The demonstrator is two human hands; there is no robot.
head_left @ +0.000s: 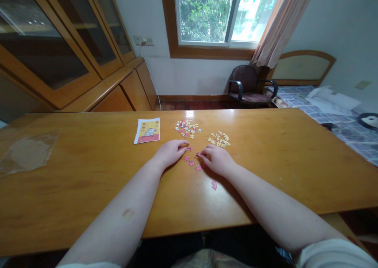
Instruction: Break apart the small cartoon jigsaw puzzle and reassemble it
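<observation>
My right hand [217, 159] pinches a small red-and-white jigsaw puzzle piece [197, 154] between thumb and fingertips, just above or on the table. Resting on the wood, my left hand [171, 153] has its fingers stretched out and holds nothing that I can see. A pink puzzle piece [190, 149] lies right by its fingertips. Several loose pink pieces [191, 163] are spread between and below the hands, one partly under my right hand. Nearer to me lies a single pink edge piece [214, 185].
A mixed pile of puzzle pieces [186, 128] and a yellow pile [219, 139] lie beyond my hands. To the left is a picture card [147, 131] with a cartoon animal. A clear plastic bag [28, 153] lies at the wooden table's [97, 189] far left.
</observation>
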